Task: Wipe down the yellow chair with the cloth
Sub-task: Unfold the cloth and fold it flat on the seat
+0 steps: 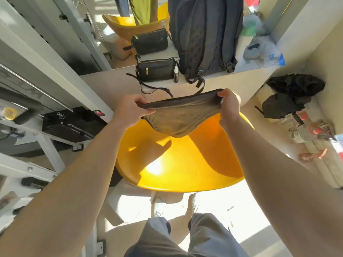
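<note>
Yellow chair (178, 164) fills the centre of view, seat sunlit, just below a ledge carrying a dark backpack (206, 34) at twelve o'clock. Above the seat hangs the brown cloth (178, 115), stretched taut and clear of it. Left hand (130, 110) pinches its nine-o'clock end, right hand (229, 106) grips its three-o'clock end.

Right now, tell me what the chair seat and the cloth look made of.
Yellow chair: probably moulded plastic, glossy; sunlight glares off its smooth one-piece shell. Cloth: soft woven or knit fabric, matte brownish, with a darker stitched edge; it sags and creases between the left hand and right hand.
</note>
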Demonstrator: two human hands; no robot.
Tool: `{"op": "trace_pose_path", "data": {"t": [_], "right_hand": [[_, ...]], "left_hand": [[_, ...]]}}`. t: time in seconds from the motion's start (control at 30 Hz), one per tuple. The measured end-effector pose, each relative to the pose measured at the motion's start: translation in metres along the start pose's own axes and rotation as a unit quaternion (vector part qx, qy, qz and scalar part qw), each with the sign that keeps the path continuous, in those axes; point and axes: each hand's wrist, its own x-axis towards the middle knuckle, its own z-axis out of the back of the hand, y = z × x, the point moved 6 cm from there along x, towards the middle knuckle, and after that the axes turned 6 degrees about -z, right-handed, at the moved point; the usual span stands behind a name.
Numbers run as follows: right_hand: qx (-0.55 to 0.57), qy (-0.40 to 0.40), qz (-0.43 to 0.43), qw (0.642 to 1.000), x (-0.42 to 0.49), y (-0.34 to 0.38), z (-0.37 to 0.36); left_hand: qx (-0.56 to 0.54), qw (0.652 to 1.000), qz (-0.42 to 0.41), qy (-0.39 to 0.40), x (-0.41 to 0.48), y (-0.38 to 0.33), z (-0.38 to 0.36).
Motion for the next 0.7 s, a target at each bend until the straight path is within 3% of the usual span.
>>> {"op": "trace_pose_path", "data": {"t": [0.23, 0.47, 0.57, 0.7], "right_hand": [[-0.15, -0.056, -0.008, 0.987, 0.028, -0.11, 0.049], [-0.242, -0.055, -0.106, 0.963, 0.045, -0.255, 0.1], [-0.272, -0.045, -0.123, 0.953, 0.069, -0.302, 0.107], [-0.307, -0.038, -0.128, 0.942, 0.121, -0.353, 0.106]], "left_hand": [[-0.02, 0.974, 0.085, 0.211, -0.041, 0.073, -0.085], [0.032, 0.879, 0.178, 0.441, -0.096, 0.177, -0.213], [0.036, 0.868, 0.202, 0.453, -0.096, 0.221, -0.247], [0.001, 0.893, 0.227, 0.389, -0.07, 0.282, -0.288]]}}
